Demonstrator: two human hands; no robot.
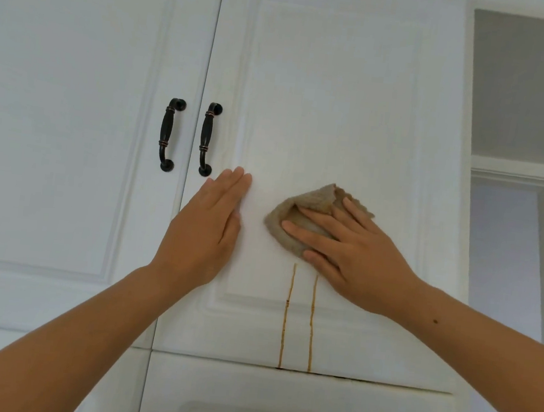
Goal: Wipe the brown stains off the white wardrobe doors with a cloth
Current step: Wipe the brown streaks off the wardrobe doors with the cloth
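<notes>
The right white wardrobe door [336,95] carries two thin brown drip stains [286,314] that run down from just below the cloth to the door's bottom edge. A crumpled beige cloth [300,209] lies flat against the door panel. My right hand [356,251] presses on the cloth with straight, spread fingers. My left hand [209,229] rests flat on the same door, to the left of the cloth, fingers together and pointing up.
Two dark curved handles [169,134] [208,138] flank the gap between the left door [65,117] and the right one. A lower door [293,409] sits beneath. An opening with white trim [519,174] lies to the right of the wardrobe.
</notes>
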